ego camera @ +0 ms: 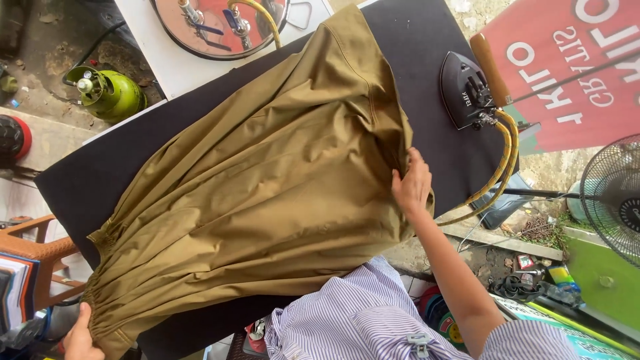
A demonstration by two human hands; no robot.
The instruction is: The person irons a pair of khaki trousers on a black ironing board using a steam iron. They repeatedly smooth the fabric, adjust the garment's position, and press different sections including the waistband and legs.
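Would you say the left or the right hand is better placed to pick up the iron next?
Probably the right hand: it rests on the olive garment's edge, on the side where the iron stands. The left hand grips the gathered waistband at the board's far end.

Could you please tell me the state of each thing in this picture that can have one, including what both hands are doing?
Garment: olive, spread flat over the board, gathered at one end.
Ironing board: dark cover, mostly under the garment.
Iron: set down on the board, untouched.
Left hand: gripping the gathered end.
Right hand: fingers pinching the opposite edge.
Fan: too unclear to tell whether it is running.
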